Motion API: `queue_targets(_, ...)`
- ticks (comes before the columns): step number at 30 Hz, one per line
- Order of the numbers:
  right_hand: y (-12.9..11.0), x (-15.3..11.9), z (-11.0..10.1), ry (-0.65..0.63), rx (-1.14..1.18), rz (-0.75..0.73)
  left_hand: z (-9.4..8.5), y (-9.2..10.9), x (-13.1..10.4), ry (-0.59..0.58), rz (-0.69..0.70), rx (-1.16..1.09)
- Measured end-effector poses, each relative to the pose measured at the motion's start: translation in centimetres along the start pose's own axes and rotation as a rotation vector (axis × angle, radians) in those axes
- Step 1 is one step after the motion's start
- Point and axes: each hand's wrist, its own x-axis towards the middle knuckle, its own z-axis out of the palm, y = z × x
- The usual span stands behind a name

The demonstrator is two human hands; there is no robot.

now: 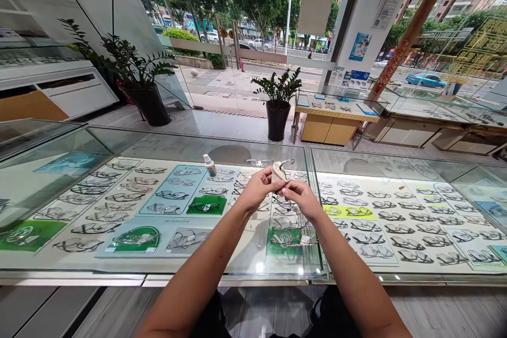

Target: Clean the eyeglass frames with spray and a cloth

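My left hand (258, 188) is closed around a small beige cloth (278, 171), which is folded over part of a pair of dark-framed eyeglasses (288, 162). One temple arm of the glasses sticks out beyond the cloth. Close beside it, my right hand (301, 196) pinches the glasses near the cloth's lower edge. Most of the frame is hidden by the cloth and fingers. Both hands are held above a glass display counter (245, 269). A small white spray bottle (209, 165) stands on the glass left of my hands. Another pair of glasses (259, 162) lies just behind them.
Rows of eyeglasses (407, 243) lie inside the counter on both sides, some on green stands (206, 205). Beyond it stand potted plants (276, 116), a low display table (336, 111) and glass walls facing a street.
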Motion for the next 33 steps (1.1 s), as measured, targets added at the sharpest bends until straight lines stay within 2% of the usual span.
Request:
queue_targets(5, 0.4, 0.1, -0.1, 0.0, -0.008, 0.023, -0.6, 0.7, -0.1, -0.039, -0.049, 0.026)
queue_targets(8, 0.4, 0.1, -0.1, -0.003, -0.009, 0.015, -0.6, 0.8, -0.1, -0.059, -0.028, 0.039)
queue_targets(14, -0.3, -0.1, 0.2, -0.055, -0.014, 0.009, 0.4, 0.0, -0.1, 0.053, 0.11, 0.107)
queue_targets(18, -0.3, -0.2, 0.1, -0.044, -0.011, 0.012, 0.1, -0.1, 0.1, 0.094, 0.156, 0.128)
queue_targets(24, 0.3, 0.1, -0.4, 0.045, 0.012, 0.01, -0.3, 0.5, 0.1, -0.062, 0.063, 0.037)
queue_targets(29, 0.0, -0.1, 0.1, -0.033, -0.035, -0.007, 0.4, -0.3, 0.0, 0.023, 0.093, 0.048)
queue_targets(33, -0.1, -0.2, 0.2, -0.035, -0.036, -0.006, -0.2, -0.4, 0.3, 0.035, 0.089, 0.05)
